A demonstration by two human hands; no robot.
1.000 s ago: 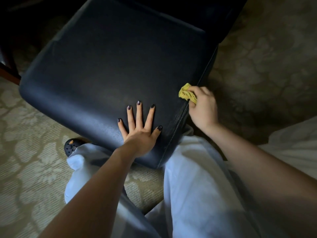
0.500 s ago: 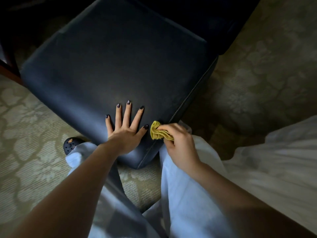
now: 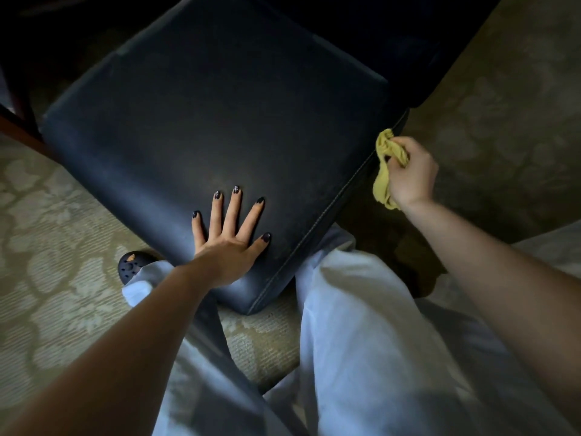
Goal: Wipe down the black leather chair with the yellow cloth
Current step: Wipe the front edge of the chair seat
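Left hand point(image 3: 231, 237): flat, fingers spread, on black leather chair point(image 3: 220, 121) seat.
Right hand point(image 3: 410, 174): clutching bunched yellow cloth point(image 3: 385, 171) against the seat's right edge.

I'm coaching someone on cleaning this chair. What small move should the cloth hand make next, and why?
Probably press the yellow cloth against the chair's side panel by the stitched seam and draw it toward the near corner. The right hand holds the cloth bunched beside that edge, while the left hand lies flat on the seat, steadying it.
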